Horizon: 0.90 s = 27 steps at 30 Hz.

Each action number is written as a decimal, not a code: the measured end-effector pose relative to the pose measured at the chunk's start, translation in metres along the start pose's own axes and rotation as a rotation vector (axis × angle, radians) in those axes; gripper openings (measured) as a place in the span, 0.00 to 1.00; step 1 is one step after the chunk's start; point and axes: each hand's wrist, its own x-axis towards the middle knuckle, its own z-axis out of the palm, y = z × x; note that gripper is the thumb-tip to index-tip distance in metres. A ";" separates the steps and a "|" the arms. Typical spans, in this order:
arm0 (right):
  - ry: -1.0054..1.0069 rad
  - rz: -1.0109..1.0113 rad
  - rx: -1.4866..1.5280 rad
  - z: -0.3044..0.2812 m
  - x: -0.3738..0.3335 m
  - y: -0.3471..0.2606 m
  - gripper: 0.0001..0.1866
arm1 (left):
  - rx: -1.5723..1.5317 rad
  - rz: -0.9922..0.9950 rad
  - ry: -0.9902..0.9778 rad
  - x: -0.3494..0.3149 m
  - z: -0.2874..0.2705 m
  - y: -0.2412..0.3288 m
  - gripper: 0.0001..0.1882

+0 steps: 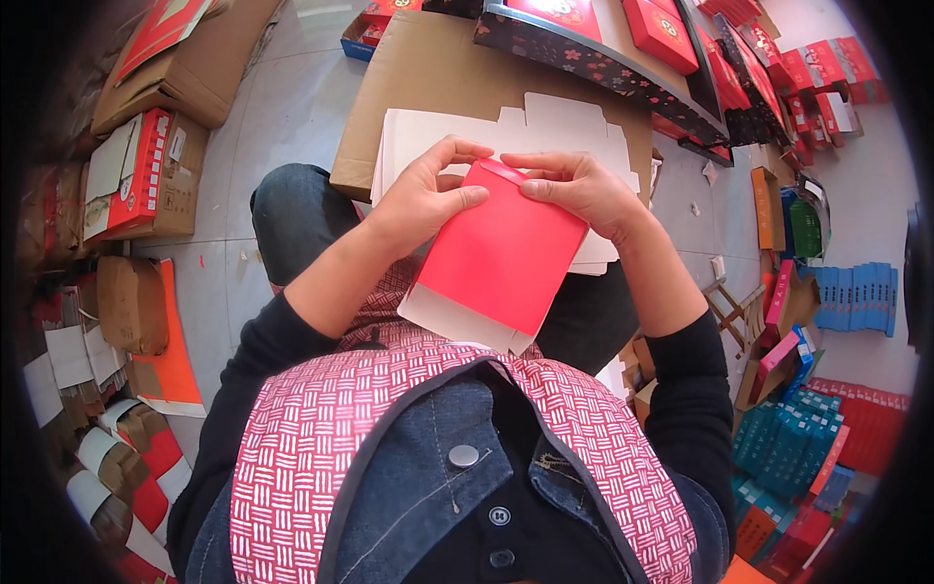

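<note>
the box point(511, 248), red on its broad face, is held over the lap, tilted, in front of the apron point(311, 438). its upper end points away from the body; a pale flap point(457, 316) extends from the lower end, toward the apron.

left hand point(423, 195): clamped on the box at the upper left edge. the thumb lies on the red face; the fingers are bent around the corner. contact of each fingertip cannot be determined.

right hand point(582, 190): clamped on the box at the upper right. the thumb presses near the top edge; the fingers reach across that edge.

beyond the hands, white blanks point(569, 127) lie in a pile on the cardboard point(413, 73). a dark, flower-patterned tray point(603, 63) stands at the far right of the cardboard, with red packs point(662, 34) inside.
</note>
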 end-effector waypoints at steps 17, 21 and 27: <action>0.088 -0.151 -0.243 0.005 0.000 -0.004 0.16 | -0.032 -0.018 -0.068 0.001 -0.004 -0.001 0.24; 0.012 -0.104 -0.245 0.004 -0.002 -0.006 0.15 | -0.084 -0.047 -0.054 0.002 -0.004 -0.004 0.18; 0.243 -0.182 0.284 -0.013 -0.011 0.006 0.18 | -0.062 -0.047 0.047 0.001 -0.004 -0.001 0.14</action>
